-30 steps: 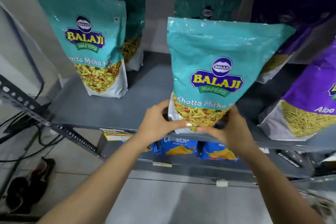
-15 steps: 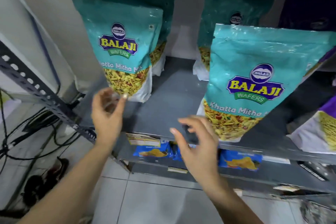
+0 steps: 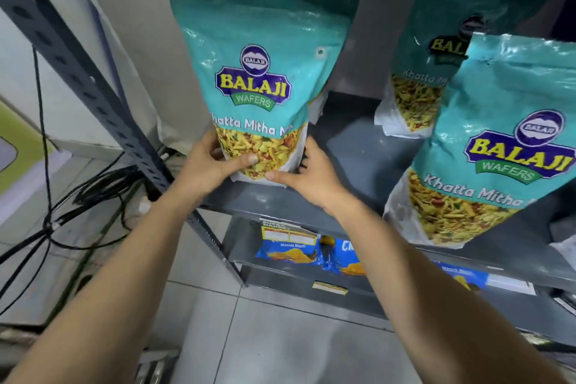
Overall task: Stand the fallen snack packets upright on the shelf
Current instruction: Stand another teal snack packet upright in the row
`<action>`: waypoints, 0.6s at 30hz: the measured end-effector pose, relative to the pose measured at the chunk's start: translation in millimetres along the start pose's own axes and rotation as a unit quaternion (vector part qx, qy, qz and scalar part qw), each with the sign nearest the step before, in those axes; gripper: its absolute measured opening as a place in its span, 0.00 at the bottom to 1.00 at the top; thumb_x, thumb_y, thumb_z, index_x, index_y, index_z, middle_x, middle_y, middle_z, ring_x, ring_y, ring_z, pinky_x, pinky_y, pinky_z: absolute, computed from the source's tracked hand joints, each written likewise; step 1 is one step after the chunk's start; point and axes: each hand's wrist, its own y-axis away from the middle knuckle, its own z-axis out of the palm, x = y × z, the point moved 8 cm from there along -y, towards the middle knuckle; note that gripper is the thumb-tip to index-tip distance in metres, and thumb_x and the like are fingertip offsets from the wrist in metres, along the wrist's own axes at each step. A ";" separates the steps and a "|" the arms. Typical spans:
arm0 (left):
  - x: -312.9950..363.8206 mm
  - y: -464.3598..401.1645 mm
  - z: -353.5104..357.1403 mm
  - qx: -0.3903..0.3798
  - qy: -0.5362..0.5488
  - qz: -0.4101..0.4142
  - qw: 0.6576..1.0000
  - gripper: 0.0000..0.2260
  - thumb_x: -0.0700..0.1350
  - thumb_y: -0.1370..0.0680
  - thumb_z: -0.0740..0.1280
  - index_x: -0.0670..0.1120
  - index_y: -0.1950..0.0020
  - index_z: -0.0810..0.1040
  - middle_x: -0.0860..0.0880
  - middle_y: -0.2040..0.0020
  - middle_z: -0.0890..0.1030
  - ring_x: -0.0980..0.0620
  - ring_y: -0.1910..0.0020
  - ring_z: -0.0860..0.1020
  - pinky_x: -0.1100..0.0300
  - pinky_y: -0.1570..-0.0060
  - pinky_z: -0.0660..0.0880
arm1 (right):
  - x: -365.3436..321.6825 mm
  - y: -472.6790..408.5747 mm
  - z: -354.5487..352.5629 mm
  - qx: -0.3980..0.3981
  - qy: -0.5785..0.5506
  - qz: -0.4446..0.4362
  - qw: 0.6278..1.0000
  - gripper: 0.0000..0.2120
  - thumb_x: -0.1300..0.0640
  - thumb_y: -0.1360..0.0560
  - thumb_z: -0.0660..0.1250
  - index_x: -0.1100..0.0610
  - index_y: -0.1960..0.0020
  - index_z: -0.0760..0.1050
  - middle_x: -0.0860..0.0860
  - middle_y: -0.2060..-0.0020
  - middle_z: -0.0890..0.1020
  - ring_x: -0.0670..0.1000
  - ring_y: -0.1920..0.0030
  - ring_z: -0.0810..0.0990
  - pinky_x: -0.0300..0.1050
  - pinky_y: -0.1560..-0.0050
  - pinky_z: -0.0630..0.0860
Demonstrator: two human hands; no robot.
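Grey metal shelf point(image 3: 349, 146), front left corner: teal snack packet point(image 3: 252, 84) stands upright. Left hand point(image 3: 208, 165) and right hand point(image 3: 311, 174) both clamped on its lower edge. Second teal packet point(image 3: 511, 146) upright, front right.

Both arms are stretched forward. The left hand point(image 3: 207, 162) and right hand point(image 3: 311, 176) are closed around the base of a snack packet point(image 3: 255, 87).
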 end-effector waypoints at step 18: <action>2.7 82.2 -4.9 0.089 0.095 0.033 0.991 0.32 0.38 0.29 0.77 0.44 0.27 0.70 0.50 0.34 0.80 0.57 0.37 0.79 0.59 0.36 0.76 | -22.6 96.9 -7.6 0.057 -0.025 -0.048 0.997 0.42 0.51 0.37 0.81 0.48 0.28 0.67 0.43 0.35 0.76 0.40 0.36 0.75 0.38 0.36 0.73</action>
